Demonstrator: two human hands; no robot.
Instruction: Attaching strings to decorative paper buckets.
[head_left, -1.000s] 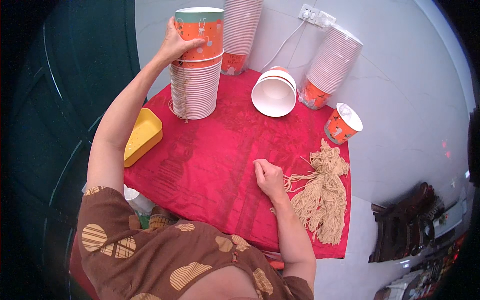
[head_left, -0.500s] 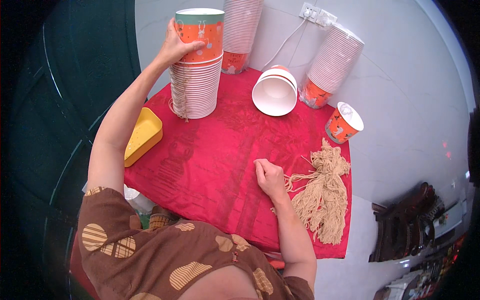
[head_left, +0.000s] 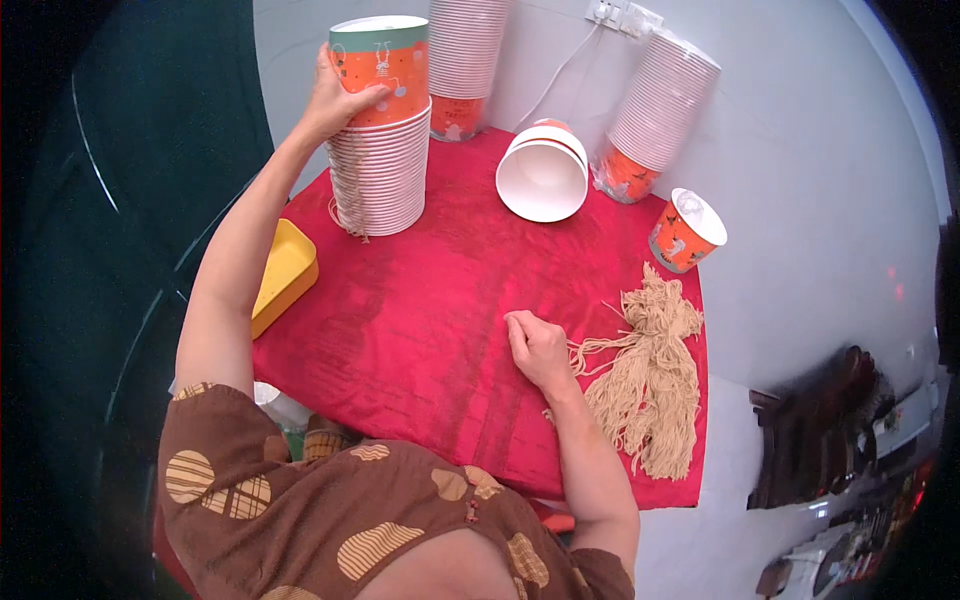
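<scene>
My left hand [head_left: 338,100] grips the side of an orange paper bucket with a green rim band [head_left: 398,75], thumb across its printed front. That bucket stands upright at the top of a tall nested stack of white-rimmed paper buckets [head_left: 395,180] at the far left of the table. Loops of beige cord [head_left: 348,190] hang down the stack's left side. My right hand [head_left: 540,350] is closed, its fingers curled just over the red cloth. Whatever those fingers may hold is hidden. Close to the right of it lies a bundle of beige cords [head_left: 655,385], with loose strands reaching toward my wrist.
Two white buckets [head_left: 542,180] lie nested on their side at the back. Wrapped bucket stacks stand behind [head_left: 465,60] and at the back right [head_left: 660,110]. An orange bucket [head_left: 685,235] holds clear plastic. A yellow tray [head_left: 288,275] sits at the red-clothed table's [head_left: 420,340] left edge.
The whole view has shifted slightly, with the far objects now a little higher and further left. My left hand keeps its hold on the top bucket; my right hand stays closed in place.
</scene>
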